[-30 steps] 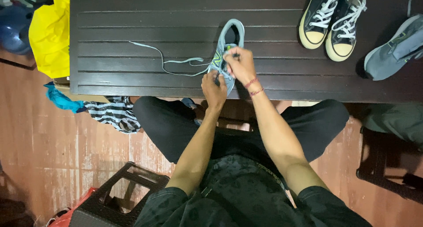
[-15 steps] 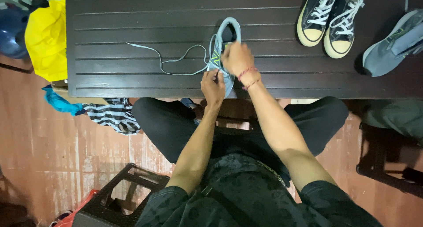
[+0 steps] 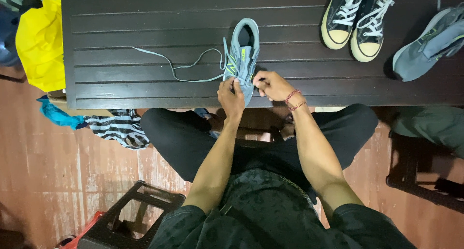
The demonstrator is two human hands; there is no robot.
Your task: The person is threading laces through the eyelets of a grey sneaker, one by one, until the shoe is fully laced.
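Note:
A grey-blue sneaker (image 3: pixel 243 48) with yellow-green accents lies on the dark slatted table (image 3: pixel 145 17), toe toward me. My left hand (image 3: pixel 231 95) pinches the shoe's toe end and lace there. My right hand (image 3: pixel 271 84), with a red thread bracelet on the wrist, grips the right side of the toe, fingers closed on the lace. A long pale blue lace (image 3: pixel 179 67) trails loose from the shoe to the left across the table.
A pair of black high-top sneakers (image 3: pixel 356 19) with white laces stands at the back right. Another grey sneaker (image 3: pixel 427 43) lies at the far right. A yellow bag (image 3: pixel 41 41) hangs left of the table; striped cloth (image 3: pixel 116 128) and a black stool (image 3: pixel 133 215) sit below.
My right hand has slid from the shoe's middle down to its toe. The loose lace has shifted on the table, its loop drawn closer to the shoe.

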